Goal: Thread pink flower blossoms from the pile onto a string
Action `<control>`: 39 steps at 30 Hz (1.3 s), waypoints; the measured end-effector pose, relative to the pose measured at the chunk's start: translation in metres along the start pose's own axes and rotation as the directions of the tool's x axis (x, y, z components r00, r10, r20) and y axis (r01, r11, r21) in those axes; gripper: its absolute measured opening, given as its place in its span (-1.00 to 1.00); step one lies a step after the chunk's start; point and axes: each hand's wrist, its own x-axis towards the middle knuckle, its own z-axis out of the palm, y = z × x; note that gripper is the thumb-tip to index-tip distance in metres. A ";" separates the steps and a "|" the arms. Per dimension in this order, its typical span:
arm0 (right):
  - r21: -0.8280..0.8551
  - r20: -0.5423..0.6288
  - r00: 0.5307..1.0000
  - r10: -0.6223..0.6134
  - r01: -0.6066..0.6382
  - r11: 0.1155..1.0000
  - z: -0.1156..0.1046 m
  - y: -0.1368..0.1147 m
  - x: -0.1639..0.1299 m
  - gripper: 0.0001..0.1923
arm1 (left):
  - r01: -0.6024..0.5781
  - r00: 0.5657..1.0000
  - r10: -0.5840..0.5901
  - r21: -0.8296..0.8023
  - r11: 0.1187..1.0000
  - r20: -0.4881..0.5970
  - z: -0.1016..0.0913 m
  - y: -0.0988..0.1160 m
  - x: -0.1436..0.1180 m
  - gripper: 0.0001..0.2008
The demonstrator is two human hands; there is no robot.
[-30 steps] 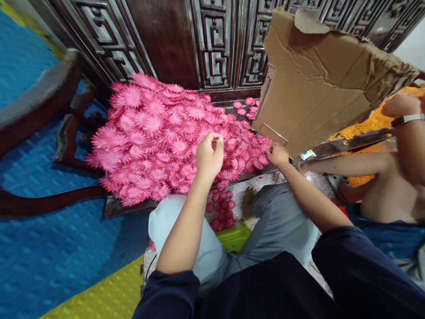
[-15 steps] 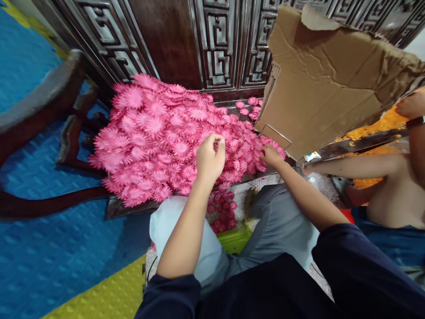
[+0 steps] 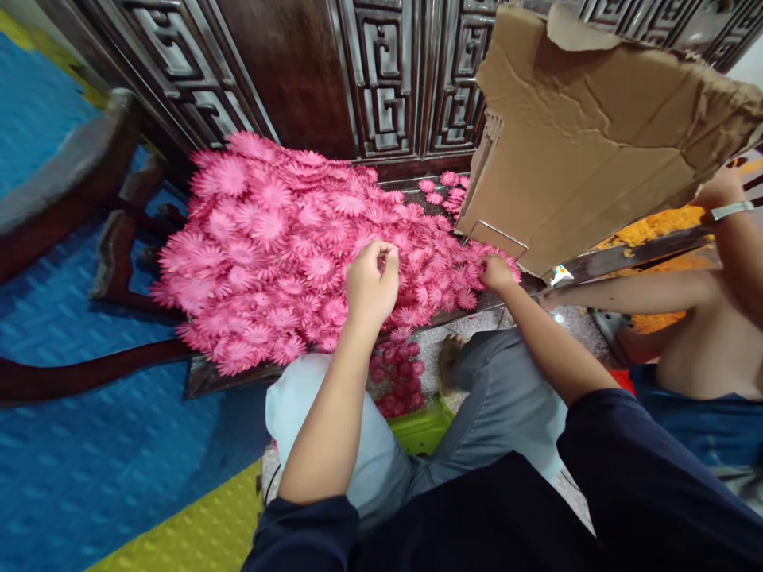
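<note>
A large heap of pink artificial flowers (image 3: 271, 226) covers the dark wooden bench (image 3: 203, 377) in front of me. Over the right part of the heap I hold my left hand (image 3: 373, 286), thumb and fingers pinched together; whatever lies between them is too small or hidden to make out. At the heap's right end, my right hand (image 3: 498, 275) has its fingers closed among smaller pink flowers, just below a bent metal wire (image 3: 499, 233). The flowers hide its fingertips, so what it grips does not show.
A torn cardboard sheet (image 3: 572, 151) stands upright on the right. Beyond it a person's arm (image 3: 730, 222) reaches near orange petals (image 3: 661, 226). Below the bench, more pink flowers (image 3: 396, 377) lie by a green container (image 3: 420, 429). A curved wooden armrest (image 3: 71, 183) borders the left.
My right hand has shifted slightly right, and its fingers have drawn in from spread to closed at the flowers. My left hand keeps its pinch. The other person's arm has moved left.
</note>
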 end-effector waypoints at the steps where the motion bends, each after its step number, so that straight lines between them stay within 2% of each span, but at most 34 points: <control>1: 0.017 -0.007 1.000 0.004 -0.004 1.000 0.000 0.001 0.000 -0.64 | -0.002 1.000 0.002 0.001 1.000 0.002 0.000 0.000 0.000 -0.86; 9: 0.143 -0.056 0.998 0.041 -0.032 0.989 -0.008 0.002 0.000 -0.62 | -0.009 1.000 0.008 0.020 1.000 0.007 -0.001 0.001 0.000 -0.87; 13: 0.145 -0.073 0.997 -0.036 0.047 0.988 -0.011 -0.012 -0.004 -0.68 | -0.029 0.999 0.028 0.034 0.999 0.018 0.000 0.002 -0.001 -0.87; 17: 0.111 0.006 0.989 -0.145 0.143 0.983 -0.010 -0.025 -0.011 -0.69 | -0.039 0.999 0.038 0.050 0.998 0.029 0.000 0.002 -0.001 -0.87; 25: 0.133 0.083 0.996 -0.036 0.025 0.991 -0.011 -0.018 -0.004 -0.75 | -0.037 0.999 0.033 0.095 0.995 0.038 0.001 0.003 -0.001 -0.86; 31: 0.191 0.158 0.986 -0.046 0.015 0.981 -0.016 -0.014 -0.003 -0.77 | -0.033 0.999 0.028 0.118 0.992 0.043 0.002 0.003 -0.003 -0.86; 36: 0.091 0.208 0.976 -0.063 0.045 0.995 -0.011 -0.022 -0.009 -0.52 | -0.013 0.999 0.006 0.148 0.989 0.052 0.002 0.007 -0.004 -0.85; 39: 0.018 0.211 0.976 -0.062 0.060 0.998 -0.005 -0.031 -0.011 -0.62 | -0.014 0.998 0.004 0.167 0.986 0.056 0.003 0.007 -0.004 -0.84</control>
